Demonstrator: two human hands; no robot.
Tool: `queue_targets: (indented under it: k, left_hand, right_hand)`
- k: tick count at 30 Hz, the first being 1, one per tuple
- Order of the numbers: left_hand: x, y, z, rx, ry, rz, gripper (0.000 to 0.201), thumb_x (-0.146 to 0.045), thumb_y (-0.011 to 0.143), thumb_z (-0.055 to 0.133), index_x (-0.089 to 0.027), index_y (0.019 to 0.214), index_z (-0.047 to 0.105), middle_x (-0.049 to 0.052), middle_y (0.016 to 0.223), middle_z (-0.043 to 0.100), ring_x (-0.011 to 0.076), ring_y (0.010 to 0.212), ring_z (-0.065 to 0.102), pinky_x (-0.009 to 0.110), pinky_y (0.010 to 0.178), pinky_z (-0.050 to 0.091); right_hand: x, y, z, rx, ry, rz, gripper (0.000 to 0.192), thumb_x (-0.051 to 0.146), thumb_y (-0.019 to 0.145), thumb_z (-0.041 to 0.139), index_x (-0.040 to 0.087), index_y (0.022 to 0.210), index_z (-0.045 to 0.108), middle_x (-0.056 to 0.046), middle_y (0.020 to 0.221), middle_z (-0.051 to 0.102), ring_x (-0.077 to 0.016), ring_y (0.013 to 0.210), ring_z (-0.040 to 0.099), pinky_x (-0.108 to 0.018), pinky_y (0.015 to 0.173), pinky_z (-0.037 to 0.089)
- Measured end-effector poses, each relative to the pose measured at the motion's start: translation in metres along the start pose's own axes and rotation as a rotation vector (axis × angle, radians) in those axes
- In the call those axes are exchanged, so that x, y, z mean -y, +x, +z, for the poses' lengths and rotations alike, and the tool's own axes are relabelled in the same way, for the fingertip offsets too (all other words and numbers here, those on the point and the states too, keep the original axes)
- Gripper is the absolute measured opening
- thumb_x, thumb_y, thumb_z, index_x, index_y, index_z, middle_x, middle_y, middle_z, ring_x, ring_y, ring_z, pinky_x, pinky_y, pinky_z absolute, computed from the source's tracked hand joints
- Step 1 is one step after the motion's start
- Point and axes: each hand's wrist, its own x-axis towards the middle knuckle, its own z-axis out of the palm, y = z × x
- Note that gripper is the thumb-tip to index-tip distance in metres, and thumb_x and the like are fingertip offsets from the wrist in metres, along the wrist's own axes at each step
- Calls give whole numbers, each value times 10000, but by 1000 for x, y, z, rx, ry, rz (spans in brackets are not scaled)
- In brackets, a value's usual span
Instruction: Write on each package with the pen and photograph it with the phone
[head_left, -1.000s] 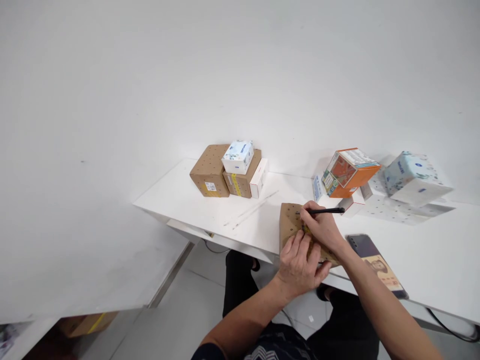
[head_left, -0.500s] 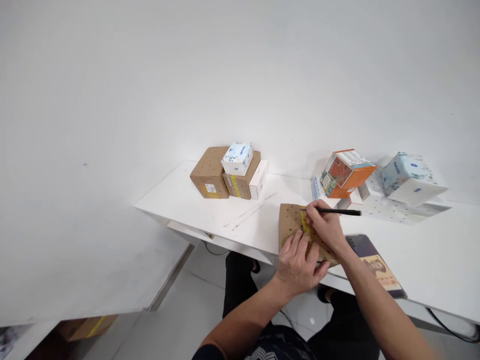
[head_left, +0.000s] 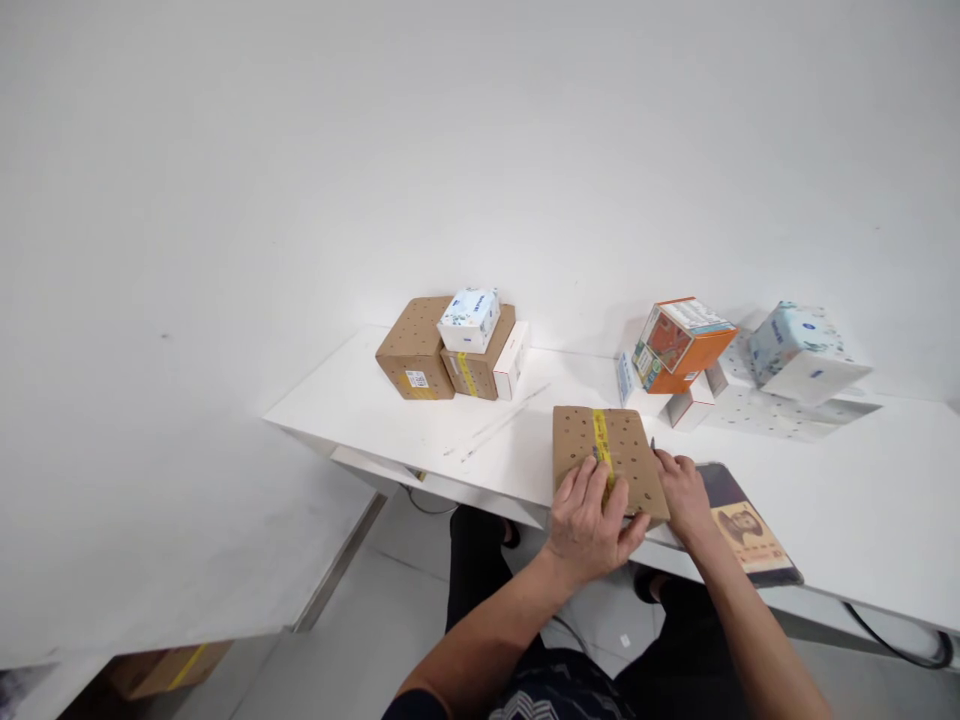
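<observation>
A flat brown cardboard box [head_left: 626,460] with dark dots and a yellow tape strip lies at the white table's [head_left: 420,425] near edge. My left hand [head_left: 591,520] presses on the box's near left part, fingers spread over the tape. My right hand [head_left: 679,490] sits against the box's right side with its fingers curled. Only a small dark tip of the black pen [head_left: 652,443] shows above the fingers, and the rest is hidden.
Two brown boxes [head_left: 416,348], a tissue pack [head_left: 470,320] and a white box [head_left: 512,358] stand at the back left. An orange box [head_left: 679,345] and a tissue box [head_left: 801,350] stand at the back right. A dark booklet [head_left: 750,525] lies by my right wrist.
My right hand has come off the top of the box and dropped to its right side, the pen swinging down out of sight. The yellow tape is now uncovered. My left hand stayed put.
</observation>
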Motion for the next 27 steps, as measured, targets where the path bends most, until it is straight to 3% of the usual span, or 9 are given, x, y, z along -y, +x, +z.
queue_targets:
  k: [3, 6, 8, 10, 13, 15, 18, 24, 27]
  left_hand:
    - [0, 0, -1, 7, -6, -4, 390, -443, 818, 569, -129, 1037, 643, 161, 1126, 662, 301, 1115, 598, 409, 923, 493]
    - [1, 0, -1, 17, -15, 1, 388, -436, 818, 574, -125, 1039, 643, 166, 1136, 660, 306, 1119, 597, 417, 923, 494]
    - [1, 0, 0, 12, -19, 7, 393, -441, 816, 576, -123, 1035, 645, 169, 1129, 663, 310, 1112, 601, 419, 915, 499]
    - [2, 0, 0, 0, -24, 12, 395, -444, 812, 581, -122, 1031, 649, 170, 1119, 668, 315, 1106, 604, 420, 910, 501]
    - [2, 1, 0, -8, -29, 13, 391, -443, 809, 586, -124, 1025, 653, 168, 1107, 676, 318, 1096, 610, 418, 907, 503]
    - [2, 2, 0, -7, -26, 10, 388, -441, 813, 582, -125, 1024, 654, 169, 1101, 680, 318, 1090, 615, 418, 902, 506]
    - [2, 2, 0, -2, -23, 5, 382, -444, 820, 573, -133, 1025, 653, 165, 1100, 682, 313, 1094, 615, 417, 901, 506]
    - [1, -1, 0, -1, -5, 9, 385, -449, 823, 565, -136, 1031, 651, 156, 1113, 677, 305, 1112, 605, 410, 916, 498]
    - [1, -1, 0, -1, 4, 11, 394, -458, 821, 566, -135, 1029, 653, 154, 1108, 676, 299, 1101, 610, 403, 914, 498]
  right_hand:
    - [5, 1, -2, 57, -40, 8, 377, 186, 833, 483, 220, 1176, 637, -160, 1170, 628, -359, 1007, 516, -448, 699, 479]
    - [0, -6, -6, 18, -21, 91, 449, 169, 853, 438, 245, 1271, 580, -156, 1219, 608, -349, 1027, 502, -458, 742, 462]
    - [-11, -18, -9, -23, -12, 244, 455, 217, 883, 411, 221, 1321, 537, -175, 1240, 587, -351, 1057, 497, -484, 791, 448]
    - [-23, -34, -12, -28, -9, 481, 504, 390, 899, 422, 186, 1354, 498, -206, 1282, 540, -393, 1121, 469, -534, 834, 428]
    - [-39, -57, -17, 78, 34, 757, 769, 651, 802, 464, 164, 1397, 434, -235, 1354, 457, -455, 1195, 418, -580, 881, 400]
    - [-45, -65, -18, 163, 84, 788, 817, 680, 772, 469, 161, 1402, 424, -227, 1368, 448, -448, 1216, 412, -568, 917, 389]
    - [-45, -67, -17, 195, 134, 756, 740, 635, 793, 439, 173, 1368, 474, -192, 1363, 478, -424, 1230, 409, -544, 948, 385]
    - [-42, -61, -23, 120, 215, 828, 719, 566, 721, 542, 164, 1317, 546, -200, 1288, 555, -439, 1218, 439, -574, 953, 387]
    - [-43, -66, -34, 55, 425, 900, 772, 552, 656, 621, 142, 1306, 553, -197, 1199, 611, -410, 1163, 510, -564, 976, 383]
